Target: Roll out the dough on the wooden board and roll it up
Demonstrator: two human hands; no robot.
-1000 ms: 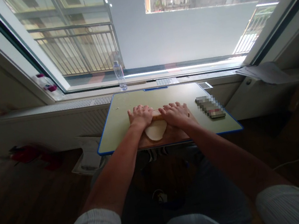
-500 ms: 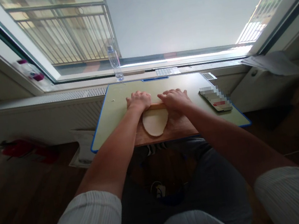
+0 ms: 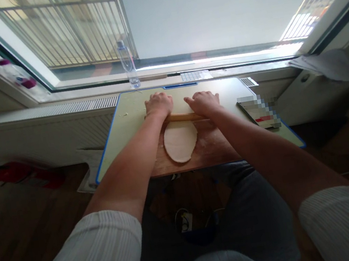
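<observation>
A wooden rolling pin [image 3: 183,117] lies crosswise at the far edge of a flat, pale oval of dough [image 3: 180,142]. My left hand [image 3: 159,105] is closed over the pin's left end, and my right hand [image 3: 203,103] is closed over its right end. The palms hide both ends of the pin. Under the dough is a brown wooden board [image 3: 209,151], dusted lightly with flour, at the near side of a light-green table with a blue rim [image 3: 114,135].
A phone-like flat thing [image 3: 259,112], partly blurred out, lies at the table's right. Clear bottles stand on the sill, one upright [image 3: 128,65], another at far left [image 3: 17,75]. Papers [image 3: 333,68] rest at right. A red fire extinguisher [image 3: 25,175] is on the floor at left.
The pin sits at the dough's far edge, so more of the dough and of the pin's middle shows. Both hands still hold it. The camera view has shifted slightly.
</observation>
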